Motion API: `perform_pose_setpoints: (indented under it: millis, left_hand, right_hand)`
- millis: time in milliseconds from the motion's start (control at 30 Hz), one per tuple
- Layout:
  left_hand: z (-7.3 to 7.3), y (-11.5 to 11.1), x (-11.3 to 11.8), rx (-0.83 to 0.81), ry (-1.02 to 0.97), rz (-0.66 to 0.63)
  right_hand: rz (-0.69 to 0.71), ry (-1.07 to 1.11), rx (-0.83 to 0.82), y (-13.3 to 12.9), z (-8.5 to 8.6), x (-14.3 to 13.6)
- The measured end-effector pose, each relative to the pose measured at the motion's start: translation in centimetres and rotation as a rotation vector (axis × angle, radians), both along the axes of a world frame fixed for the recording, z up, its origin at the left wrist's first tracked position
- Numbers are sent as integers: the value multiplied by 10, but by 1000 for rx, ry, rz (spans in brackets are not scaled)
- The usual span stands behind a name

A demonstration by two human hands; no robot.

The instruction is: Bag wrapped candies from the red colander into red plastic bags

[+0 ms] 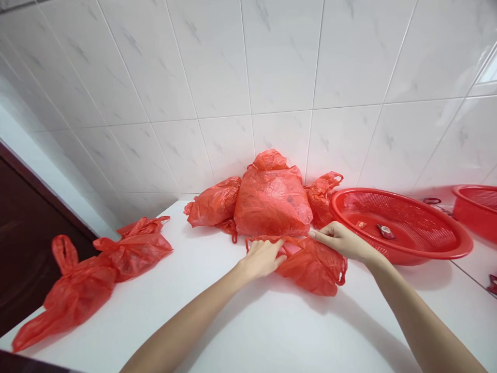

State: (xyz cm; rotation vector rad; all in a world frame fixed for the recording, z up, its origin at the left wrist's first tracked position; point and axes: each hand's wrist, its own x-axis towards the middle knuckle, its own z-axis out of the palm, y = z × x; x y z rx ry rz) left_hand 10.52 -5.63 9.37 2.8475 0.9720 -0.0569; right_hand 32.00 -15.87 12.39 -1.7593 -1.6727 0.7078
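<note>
In front of me lies a thin red plastic bag (310,269), slack and crumpled, with a looped handle on its right side. My left hand (263,257) has its fingers closed on the bag's upper left edge, with the thumb lower down against the plastic. At the upper right edge, my right hand (341,241) pinches the same bag between thumb and fingers. Right behind it stands a large, full red bag (272,202), leaning towards the tiled wall; what it holds is hidden.
Smaller red bags (217,202) flank the large one. More tied red bags (134,251) lie at the left of the white table (202,311). On the right stands a red perforated basket (411,248) with small packets (385,231) inside; another red basket (477,212) is farther right.
</note>
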Motion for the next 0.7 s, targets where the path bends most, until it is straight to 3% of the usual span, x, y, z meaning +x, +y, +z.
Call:
perform_pose_setpoints:
  millis: [67,133,200,267,333,400,500,567,700]
  left_hand:
    - [2,-1,-1,7,77,4]
    - [5,-5,0,12,162,4]
    - [7,-11,3,19,231,-3]
    - [10,-17,7,14,259,-36]
    - [13,-21,11,6,270,-69]
    - [12,-22,11,1,285,-82]
    - [7,-17,7,17,308,-58]
    - [0,-9,1,39,304,-26]
    - [-14,6,-13,73,192,20]
  right_hand:
    - [-199,-342,40,-5,5,4]
    - [-299,-537,152,-12,11,-1]
    - [-177,-505,297,-18,14,-15]
    - [88,-439,340,-20,13,-35]
    - [293,-523,213,-18,7,-54]
    - [346,-673,-19,-14,-2,-65]
    - [325,-783,-318,-11,-13,-65]
    - [321,-793,-388,-11,-16,-60]
    - [165,-880,-453,-10,-19,-55]
